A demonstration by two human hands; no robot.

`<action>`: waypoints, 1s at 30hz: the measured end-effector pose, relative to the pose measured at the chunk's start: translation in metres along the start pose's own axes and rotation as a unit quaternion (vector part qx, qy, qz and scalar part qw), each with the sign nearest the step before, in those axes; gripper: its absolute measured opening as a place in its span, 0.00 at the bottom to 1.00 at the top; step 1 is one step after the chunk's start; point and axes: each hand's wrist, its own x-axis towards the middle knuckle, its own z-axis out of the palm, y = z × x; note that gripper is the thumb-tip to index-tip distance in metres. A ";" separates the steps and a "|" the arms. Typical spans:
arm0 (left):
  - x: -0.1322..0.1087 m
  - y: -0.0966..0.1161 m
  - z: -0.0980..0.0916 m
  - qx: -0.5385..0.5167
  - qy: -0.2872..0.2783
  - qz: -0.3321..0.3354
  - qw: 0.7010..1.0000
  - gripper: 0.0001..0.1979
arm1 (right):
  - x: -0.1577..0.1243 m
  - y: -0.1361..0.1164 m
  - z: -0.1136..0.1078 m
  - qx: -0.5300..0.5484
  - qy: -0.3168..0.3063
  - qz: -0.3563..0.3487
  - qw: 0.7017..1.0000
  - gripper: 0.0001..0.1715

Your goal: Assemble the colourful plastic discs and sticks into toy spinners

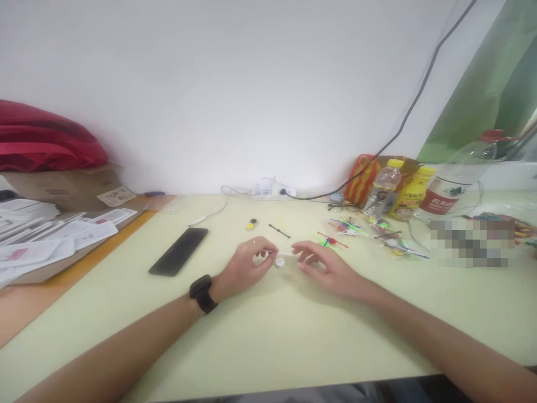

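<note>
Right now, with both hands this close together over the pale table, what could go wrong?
1. The small white round piece between the bare left hand and bare right hand might slip or roll off; how firmly it's held, if at all, isn't clear.
2. The thin black rod-like piece lies loose just beyond the hands; a forward nudge could shift it.

Evenly lit, plain whitish wall (210, 84) behind a pale yellow-green table (251, 347), green surface (465, 95) at upper right.
</note>
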 end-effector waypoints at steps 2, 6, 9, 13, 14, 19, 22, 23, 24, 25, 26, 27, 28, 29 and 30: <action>-0.001 -0.001 0.002 -0.004 -0.020 0.007 1.000 0.08 | 0.001 -0.001 0.010 0.090 -0.020 0.027 0.995 0.20; -0.001 -0.004 0.004 -0.003 -0.057 -0.006 0.998 0.09 | 0.006 0.005 0.019 0.160 -0.021 0.074 0.984 0.19; -0.001 -0.005 0.006 -0.002 -0.073 -0.028 0.997 0.09 | 0.010 0.010 0.018 0.156 0.004 0.084 0.984 0.19; -0.001 -0.003 0.007 -0.015 -0.092 -0.046 0.995 0.09 | 0.011 0.012 0.014 0.121 0.021 0.072 0.990 0.16; 0.000 -0.002 0.007 -0.016 -0.094 -0.046 0.994 0.09 | 0.011 0.012 0.012 0.114 0.022 0.072 0.991 0.15; 0.000 0.000 0.009 -0.016 -0.097 -0.036 0.994 0.08 | 0.010 0.013 0.007 0.087 0.024 0.068 0.994 0.14; 0.000 0.002 0.011 -0.025 -0.103 -0.038 0.994 0.08 | 0.011 0.014 0.003 0.066 0.031 0.066 0.995 0.13; 0.000 0.002 0.012 -0.028 -0.105 -0.040 0.993 0.08 | 0.011 0.014 0.002 0.063 0.032 0.066 0.995 0.13; -0.001 0.003 0.013 -0.029 -0.106 -0.042 0.993 0.07 | 0.010 0.013 0.000 0.061 0.033 0.066 0.995 0.12; -0.001 0.003 0.013 -0.030 -0.108 -0.043 0.993 0.07 | 0.010 0.013 -0.001 0.061 0.034 0.065 0.995 0.11; -0.002 0.004 0.014 -0.029 -0.110 -0.042 0.993 0.07 | 0.010 0.011 -0.002 0.063 0.034 0.065 0.995 0.10; -0.002 0.004 0.015 -0.026 -0.112 -0.039 0.993 0.07 | 0.009 0.010 -0.002 0.066 0.034 0.064 0.995 0.09; -0.002 0.005 0.015 -0.024 -0.113 -0.035 0.993 0.06 | 0.008 0.009 -0.003 0.068 0.033 0.063 0.995 0.08; -0.003 0.005 0.016 -0.022 -0.113 -0.029 0.993 0.06 | 0.007 0.008 -0.003 0.070 0.033 0.061 0.995 0.07; -0.003 0.005 0.016 -0.020 -0.115 -0.024 0.993 0.06 | 0.007 0.008 -0.003 0.069 0.032 0.060 0.995 0.06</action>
